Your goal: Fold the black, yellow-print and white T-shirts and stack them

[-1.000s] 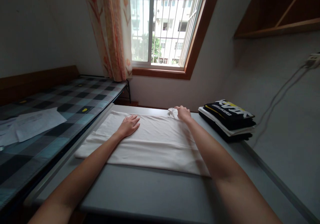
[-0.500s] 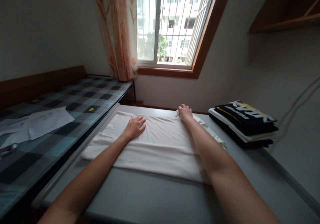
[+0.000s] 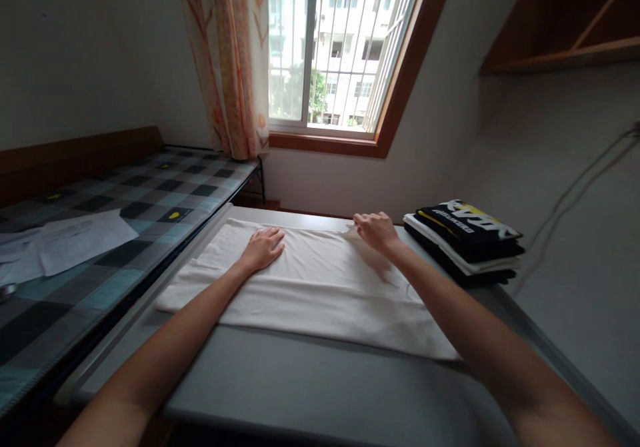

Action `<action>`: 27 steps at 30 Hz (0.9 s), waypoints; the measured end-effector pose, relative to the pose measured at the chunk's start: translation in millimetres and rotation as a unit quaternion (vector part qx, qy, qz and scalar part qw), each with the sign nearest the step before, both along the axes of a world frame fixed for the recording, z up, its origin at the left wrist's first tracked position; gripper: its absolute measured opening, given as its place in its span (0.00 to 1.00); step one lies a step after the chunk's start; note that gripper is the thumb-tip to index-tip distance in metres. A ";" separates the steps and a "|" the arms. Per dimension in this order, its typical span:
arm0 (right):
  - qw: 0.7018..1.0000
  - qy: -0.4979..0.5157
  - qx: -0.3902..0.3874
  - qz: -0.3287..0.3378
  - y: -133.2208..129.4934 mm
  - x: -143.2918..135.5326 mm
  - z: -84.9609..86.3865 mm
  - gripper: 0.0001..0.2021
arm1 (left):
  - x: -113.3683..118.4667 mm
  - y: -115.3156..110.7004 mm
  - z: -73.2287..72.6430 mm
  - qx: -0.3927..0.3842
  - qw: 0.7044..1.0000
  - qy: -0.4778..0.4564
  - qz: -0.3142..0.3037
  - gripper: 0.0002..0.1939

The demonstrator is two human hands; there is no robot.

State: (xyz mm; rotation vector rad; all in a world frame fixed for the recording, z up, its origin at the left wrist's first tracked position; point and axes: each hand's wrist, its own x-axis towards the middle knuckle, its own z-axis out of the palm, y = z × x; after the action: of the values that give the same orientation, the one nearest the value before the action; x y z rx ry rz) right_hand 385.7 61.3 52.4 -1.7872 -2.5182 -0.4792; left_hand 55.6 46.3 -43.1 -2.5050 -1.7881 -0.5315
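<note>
A white cloth garment [image 3: 310, 287] lies folded lengthwise across the grey table [image 3: 300, 394], with soft creases over its surface. My left hand [image 3: 263, 247] rests flat on its upper left part, fingers spread a little. At the far edge of the garment, right of the middle, my right hand [image 3: 376, 229] has its fingers curled, pinching the white fabric near its top edge. Below the right hand the cloth is shadowed and slightly blurred.
Folded dark and white shirts form a stack [image 3: 465, 240] at the table's right side. Left of the table is a bed with a checked mattress [image 3: 200, 187], papers [image 3: 80, 239] on it. A window [image 3: 340, 54] and curtain [image 3: 237, 67] stand beyond.
My right hand has lifted slightly and its fingers now point left; the garment's right part, bunched at the far right before, has been folded over. My left hand stays on the cloth. The view shifted slightly.
</note>
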 end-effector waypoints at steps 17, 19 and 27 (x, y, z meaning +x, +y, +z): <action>0.902 0.321 0.038 -0.285 -37.2 62.1 -64.1 0.23 | 3.0 -6.6 3.8 0.060 0.998 0.000 -0.013 0.19; 0.901 0.336 0.040 -0.270 -37.6 66.3 -73.4 0.23 | 6.1 -10.8 8.2 0.073 0.997 0.009 -0.026 0.18; 0.898 0.356 0.023 -0.256 -29.5 70.9 -82.3 0.21 | 66.4 -5.9 33.3 0.023 0.999 -0.018 -0.025 0.14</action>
State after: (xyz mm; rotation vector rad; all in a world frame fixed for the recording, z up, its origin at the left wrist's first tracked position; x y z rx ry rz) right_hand 456.7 31.8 -29.9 -2.0888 -1.5412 0.1230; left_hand 122.0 40.4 -9.8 -2.5319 -1.7087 -0.6147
